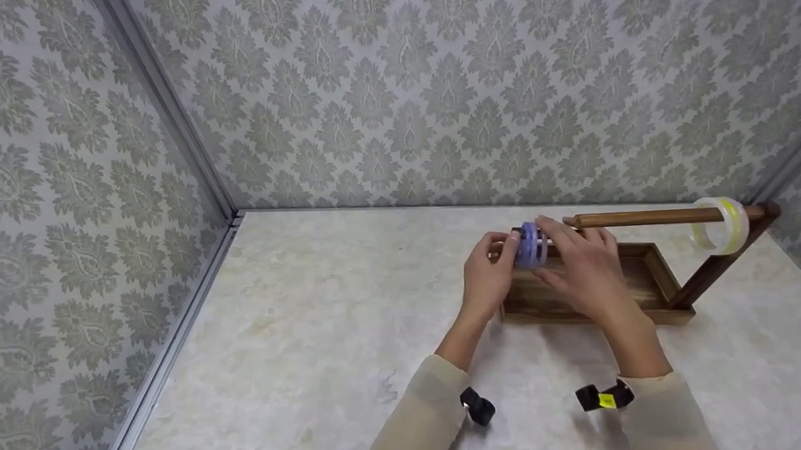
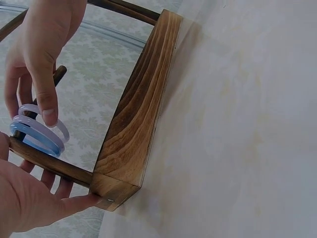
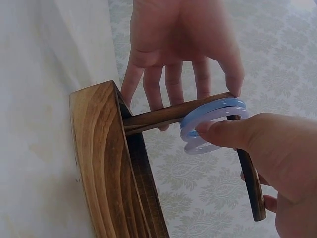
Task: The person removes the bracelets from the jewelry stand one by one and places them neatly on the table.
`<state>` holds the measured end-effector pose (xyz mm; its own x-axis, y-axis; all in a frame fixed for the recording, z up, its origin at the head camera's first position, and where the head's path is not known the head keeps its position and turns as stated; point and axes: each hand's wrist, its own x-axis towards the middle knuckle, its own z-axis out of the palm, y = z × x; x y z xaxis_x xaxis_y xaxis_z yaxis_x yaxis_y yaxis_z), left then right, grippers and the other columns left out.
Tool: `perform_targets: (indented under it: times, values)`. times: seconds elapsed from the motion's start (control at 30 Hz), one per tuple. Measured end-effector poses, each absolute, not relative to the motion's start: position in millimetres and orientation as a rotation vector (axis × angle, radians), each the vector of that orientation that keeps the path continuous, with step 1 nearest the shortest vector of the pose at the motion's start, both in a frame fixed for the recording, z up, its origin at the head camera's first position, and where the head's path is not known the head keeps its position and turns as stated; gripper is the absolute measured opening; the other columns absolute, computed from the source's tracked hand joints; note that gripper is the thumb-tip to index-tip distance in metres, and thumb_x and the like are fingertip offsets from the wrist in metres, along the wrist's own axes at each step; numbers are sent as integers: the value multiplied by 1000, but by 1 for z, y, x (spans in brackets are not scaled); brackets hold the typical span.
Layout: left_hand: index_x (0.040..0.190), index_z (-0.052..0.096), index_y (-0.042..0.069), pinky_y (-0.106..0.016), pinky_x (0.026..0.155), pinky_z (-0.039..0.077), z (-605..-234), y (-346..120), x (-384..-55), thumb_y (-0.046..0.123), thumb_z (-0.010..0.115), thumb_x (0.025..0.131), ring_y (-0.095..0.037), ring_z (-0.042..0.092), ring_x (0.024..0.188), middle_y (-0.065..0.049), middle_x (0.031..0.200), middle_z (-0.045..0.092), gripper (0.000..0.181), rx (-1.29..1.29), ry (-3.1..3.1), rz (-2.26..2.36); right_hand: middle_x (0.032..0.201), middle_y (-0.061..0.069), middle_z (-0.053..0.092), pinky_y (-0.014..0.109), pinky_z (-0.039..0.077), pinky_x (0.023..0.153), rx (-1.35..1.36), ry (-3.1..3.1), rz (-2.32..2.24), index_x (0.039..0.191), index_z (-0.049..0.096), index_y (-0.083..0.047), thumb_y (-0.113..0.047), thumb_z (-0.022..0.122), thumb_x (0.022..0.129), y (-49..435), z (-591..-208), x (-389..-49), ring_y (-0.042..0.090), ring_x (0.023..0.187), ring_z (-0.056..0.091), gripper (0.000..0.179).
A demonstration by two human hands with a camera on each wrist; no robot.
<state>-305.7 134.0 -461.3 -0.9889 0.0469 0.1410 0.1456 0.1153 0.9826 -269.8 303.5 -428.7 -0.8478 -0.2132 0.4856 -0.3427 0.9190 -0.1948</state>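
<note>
Head view shows blue and lilac bangles (image 1: 529,247) around the left rod (image 3: 251,188) of a wooden stand (image 1: 673,316) on the worktop (image 1: 310,326). The right hand (image 1: 587,263) pinches these bangles between thumb and fingers; the left hand (image 1: 489,275) grips the left post (image 3: 158,113), thumb at its tip. Yellow-and-white bangles (image 1: 738,224) hang around the right rod (image 1: 647,217), near the right post (image 1: 708,274).

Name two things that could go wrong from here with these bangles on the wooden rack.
The bangles circle a rod with a free end, so if it dips that way they might slide off. The right grip holds them while the left grip holds the post, so an uneven pull could perhaps tip the wooden rack.
</note>
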Motion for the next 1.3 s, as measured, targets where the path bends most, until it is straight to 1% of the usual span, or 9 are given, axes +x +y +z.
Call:
perform_targets:
  times: [0.13,0.33,0.6,0.7,0.87,1.17,1.3]
  values:
    - [114,72,25,-30,80,55,-462,132,-306,54,60,106,-6,63,96,11,103,69,32,-196,-2286,-2051,148,16,61,72,30,108,406,-2620,371,156,50,-15,-23,94,82,303,-429,-269,52,124,54,87]
    - [112,72,26,-30,77,55,-464,132,-308,56,60,105,-7,64,93,11,102,69,33,-234,-2267,-2073,148,16,61,71,31,107,413,-2608,353,156,50,-15,-21,95,81,304,-429,-269,50,128,53,88]
    - [111,72,26,-32,83,55,-465,129,-307,55,61,105,-6,63,97,11,103,69,32,-174,-2286,-2031,147,17,61,72,31,107,425,-2613,379,156,50,-15,-22,95,82,301,-430,-270,49,129,53,86]
    - [110,72,27,-31,83,55,-464,129,-307,56,61,104,-6,63,96,12,101,69,32,-179,-2286,-2027,147,18,60,73,30,107,416,-2615,389,156,50,-15,-22,95,82,301,-429,-270,51,127,53,87]
    - [109,73,28,-30,79,54,-462,132,-309,57,62,103,-6,64,94,13,99,69,32,-222,-2239,-2067,145,22,61,73,30,107,401,-2615,375,156,50,-15,-22,94,82,304,-424,-269,54,123,53,86]
    - [112,73,27,-29,74,54,-463,131,-310,58,62,103,-7,63,89,12,98,68,33,-216,-2262,-2059,144,24,61,72,29,108,407,-2625,411,155,51,-13,-23,94,83,306,-424,-269,55,122,54,84]
    - [111,73,28,-29,73,54,-463,131,-309,57,62,103,-7,63,88,13,98,68,33,-216,-2273,-2059,143,24,62,71,31,107,398,-2615,411,154,52,-13,-22,94,82,307,-425,-269,54,118,55,83]
